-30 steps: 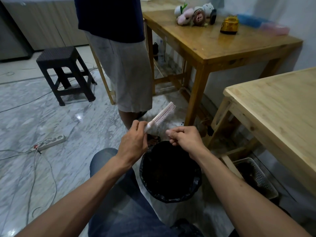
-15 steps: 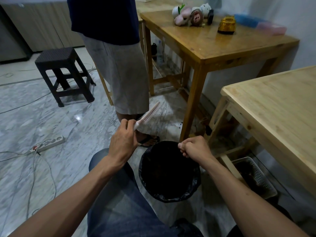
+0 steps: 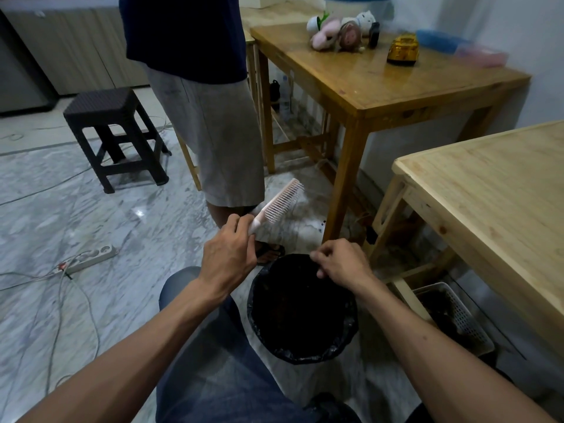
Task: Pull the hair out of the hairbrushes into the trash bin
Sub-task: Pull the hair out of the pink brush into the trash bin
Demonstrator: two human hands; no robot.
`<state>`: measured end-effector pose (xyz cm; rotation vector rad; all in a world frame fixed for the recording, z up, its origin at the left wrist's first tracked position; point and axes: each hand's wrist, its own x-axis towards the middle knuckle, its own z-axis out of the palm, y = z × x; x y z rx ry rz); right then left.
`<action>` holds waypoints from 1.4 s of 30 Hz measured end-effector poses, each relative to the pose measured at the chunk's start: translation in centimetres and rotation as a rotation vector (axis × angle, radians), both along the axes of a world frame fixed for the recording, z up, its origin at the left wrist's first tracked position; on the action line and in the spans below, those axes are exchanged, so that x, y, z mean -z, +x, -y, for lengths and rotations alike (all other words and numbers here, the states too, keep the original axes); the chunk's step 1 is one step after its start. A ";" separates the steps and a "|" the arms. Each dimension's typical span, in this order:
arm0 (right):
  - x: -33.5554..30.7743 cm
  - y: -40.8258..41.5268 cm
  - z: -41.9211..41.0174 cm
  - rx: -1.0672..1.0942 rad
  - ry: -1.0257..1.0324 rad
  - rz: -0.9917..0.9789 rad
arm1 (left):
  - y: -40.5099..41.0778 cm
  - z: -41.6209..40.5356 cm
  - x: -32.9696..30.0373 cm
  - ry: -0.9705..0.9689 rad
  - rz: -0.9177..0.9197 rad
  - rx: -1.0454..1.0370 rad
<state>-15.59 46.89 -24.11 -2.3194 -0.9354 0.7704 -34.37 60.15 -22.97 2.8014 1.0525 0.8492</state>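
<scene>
over the bin mouth: right hand [image 3: 341, 264], fingers curled together; any hair pinched cannot be told
left hand [image 3: 229, 254]: clenched on hairbrush [image 3: 276, 206] handle, head toward 1 o'clock
trash bin [image 3: 341, 346]: below, between both wrists

open floor left of the trash bin [image 3: 302, 355]; table leg [image 3: 343, 184] and standing person [image 3: 210, 141] crowd beyond.

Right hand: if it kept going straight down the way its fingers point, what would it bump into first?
Probably the trash bin. The right hand hangs over its far rim, fingers curled downward, so it would likely enter the dark opening, though depth is hard to judge.
</scene>
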 end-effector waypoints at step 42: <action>-17.9 10.8 10.0 0.653 0.968 -0.376 | 17.2 12.3 -12.1 -0.388 0.288 0.612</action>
